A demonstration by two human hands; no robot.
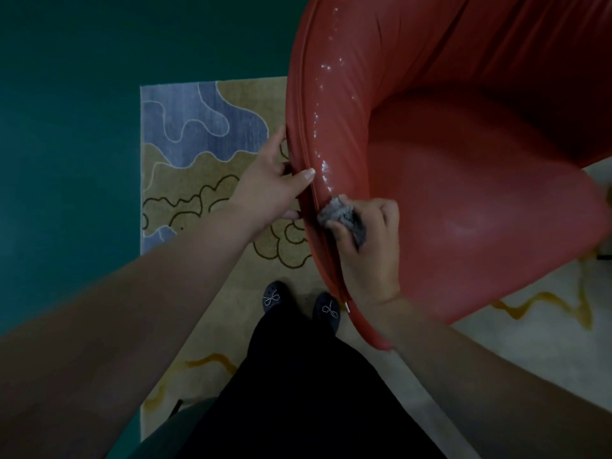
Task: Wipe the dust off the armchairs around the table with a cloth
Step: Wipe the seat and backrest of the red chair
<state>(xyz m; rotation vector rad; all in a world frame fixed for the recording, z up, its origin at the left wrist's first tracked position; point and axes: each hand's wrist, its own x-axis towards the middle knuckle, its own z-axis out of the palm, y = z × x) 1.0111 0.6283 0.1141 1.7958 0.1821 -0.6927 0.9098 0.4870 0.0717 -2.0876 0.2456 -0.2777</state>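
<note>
We note right hand [362, 240] fingers clenched round grey cloth [342, 217]; white dust trail [319, 134] runs far along red armchair [463, 180] rim; left hand [271, 183] pinches rim's outer edge.

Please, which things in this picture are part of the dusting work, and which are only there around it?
Part of the work:
- red armchair
- grey cloth, in the right hand
- white dust specks along the chair's edge
- left hand, holding that edge

Only around:
- patterned rug
- teal floor
- dark shoes
</note>
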